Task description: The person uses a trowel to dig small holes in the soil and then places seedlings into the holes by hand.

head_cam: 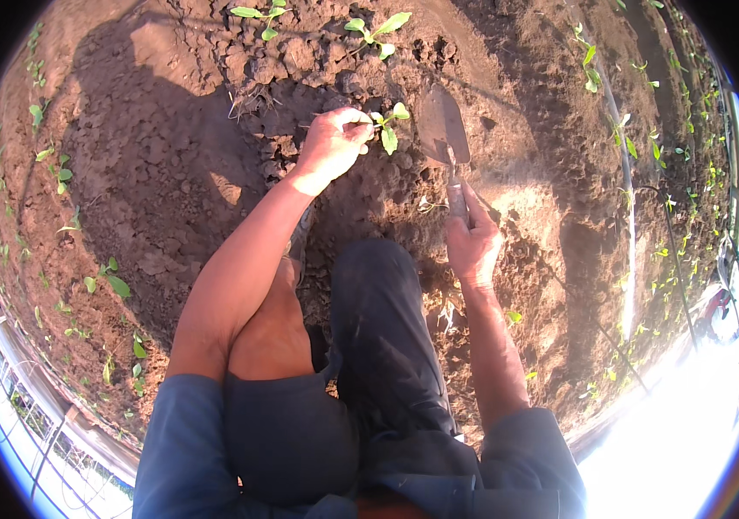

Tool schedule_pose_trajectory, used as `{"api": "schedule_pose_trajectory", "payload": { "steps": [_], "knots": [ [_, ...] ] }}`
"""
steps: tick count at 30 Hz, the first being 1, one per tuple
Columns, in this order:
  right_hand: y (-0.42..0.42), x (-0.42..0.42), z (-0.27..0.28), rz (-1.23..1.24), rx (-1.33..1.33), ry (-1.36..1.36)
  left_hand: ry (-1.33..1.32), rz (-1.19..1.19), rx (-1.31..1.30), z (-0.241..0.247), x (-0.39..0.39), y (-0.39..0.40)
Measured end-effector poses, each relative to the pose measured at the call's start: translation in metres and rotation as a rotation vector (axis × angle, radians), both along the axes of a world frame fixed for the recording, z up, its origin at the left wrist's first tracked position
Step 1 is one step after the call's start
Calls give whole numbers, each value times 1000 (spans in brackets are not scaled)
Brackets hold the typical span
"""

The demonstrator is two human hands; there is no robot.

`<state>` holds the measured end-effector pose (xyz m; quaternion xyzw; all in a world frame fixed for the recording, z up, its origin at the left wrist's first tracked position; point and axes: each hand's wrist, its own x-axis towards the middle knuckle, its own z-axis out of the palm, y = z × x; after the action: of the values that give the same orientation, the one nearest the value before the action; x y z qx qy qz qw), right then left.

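Observation:
My left hand [337, 144] is at the upper middle of the head view, its thumb and fingertips pinched at the base of a small green leafy seedling [389, 132]. Whether the seedling's roots are in the soil cannot be told. To the right, my right hand [474, 241] is closed round the handle of a garden trowel [444, 123]. The trowel's broad, soil-dusted metal blade points away from me and lies at the ground just right of the seedling. Cracked brown soil [356, 194] surrounds both hands.
Two seedlings, a right one [379, 32] and a left one [267, 16], stand farther ahead. More young plants [110, 279] grow at the left. A pale thin pipe or hose [629, 214] runs along the right, beside further rows. My knees are below the hands.

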<state>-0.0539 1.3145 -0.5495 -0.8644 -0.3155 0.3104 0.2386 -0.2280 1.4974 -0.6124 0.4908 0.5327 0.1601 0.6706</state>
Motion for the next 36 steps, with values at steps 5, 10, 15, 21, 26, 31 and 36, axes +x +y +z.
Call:
{"api": "schedule_pose_trajectory", "payload": {
  "steps": [5,10,15,21,26,31,36],
  "knots": [
    [2,-8,4,-63,5,34,1,-1,7,2,-3,2],
    [-8,-8,-15,66,148,-37,5,0,1,3,-1,2],
    [-10,-5,-14,83,8,-49,4,-5,10,-1,0,0],
    [14,4,6,-102,-44,198,-20,0,6,1,-4,2],
    [13,17,-1,-241,56,292,96,34,160,-1,-5,8],
    [29,44,-23,-177,-34,250,141,161,321,-13,-4,50],
    [61,91,-52,-95,-65,160,412,21,405,-16,40,105]
  ]
}}
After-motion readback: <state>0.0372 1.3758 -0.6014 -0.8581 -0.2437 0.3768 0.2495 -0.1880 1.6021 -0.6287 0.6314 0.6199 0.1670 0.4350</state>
